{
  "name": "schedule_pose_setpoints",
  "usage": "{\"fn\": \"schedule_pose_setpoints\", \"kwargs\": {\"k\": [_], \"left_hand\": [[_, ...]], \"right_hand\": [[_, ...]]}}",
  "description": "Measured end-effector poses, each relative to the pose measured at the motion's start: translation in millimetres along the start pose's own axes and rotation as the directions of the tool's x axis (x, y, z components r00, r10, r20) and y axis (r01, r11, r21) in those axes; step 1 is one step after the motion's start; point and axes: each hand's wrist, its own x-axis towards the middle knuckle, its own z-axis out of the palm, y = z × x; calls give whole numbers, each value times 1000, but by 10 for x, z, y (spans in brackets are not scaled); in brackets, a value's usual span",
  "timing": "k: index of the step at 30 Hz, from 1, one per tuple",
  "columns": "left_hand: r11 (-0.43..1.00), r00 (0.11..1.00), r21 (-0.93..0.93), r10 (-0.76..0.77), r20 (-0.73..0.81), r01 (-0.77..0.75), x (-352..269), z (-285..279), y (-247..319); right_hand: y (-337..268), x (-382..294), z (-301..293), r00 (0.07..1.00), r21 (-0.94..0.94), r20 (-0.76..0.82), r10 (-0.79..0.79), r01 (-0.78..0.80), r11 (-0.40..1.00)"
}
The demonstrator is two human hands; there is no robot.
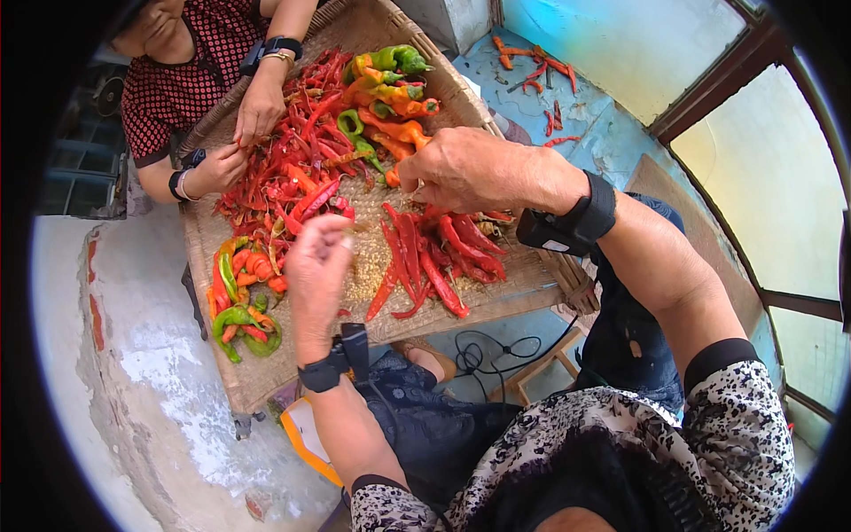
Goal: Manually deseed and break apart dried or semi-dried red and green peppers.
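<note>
A woven tray holds heaps of peppers. Over its near middle, my left hand hangs with bent fingers, beside the red chili heap; whether anything is between the fingertips cannot be told. My right hand is above the right side, its fingers curled down near the orange and green peppers; what it may hold is hidden. Below it lie long red chili peppers with their tips towards me. Pale loose seeds are spread between my hands. Twisted green and orange peppers sit at the tray's left corner.
Across the tray, another person's hands meet over the heap's left edge. Scattered peppers lie on the blue floor by the window panels. Black cable and a wooden frame are below the tray's near edge. A wall stands at left.
</note>
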Motion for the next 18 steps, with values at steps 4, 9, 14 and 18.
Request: {"fn": "schedule_pose_setpoints", "kwargs": {"k": [4, 9, 14, 18], "left_hand": [[982, 810, 142, 186, -556, -128, 95, -105, -26], [948, 998, 314, 42, 44, -53, -19, 141, -153], [929, 965, 366, -142, 219, 54, -74, 464, -182], [985, 965, 135, -134, 227, 106, -45, 352, -102]], "right_hand": [[19, -11, 27, 1000, 10, -12, 8, -8, 1000], [-8, 22, 27, 1000, -10, 6, -4, 4, 1000], [-9, 5, 38, 998, 22, -16, -63, 63, 998], [17, -26, 34, 999, 3, -9, -53, 53, 999]]}}
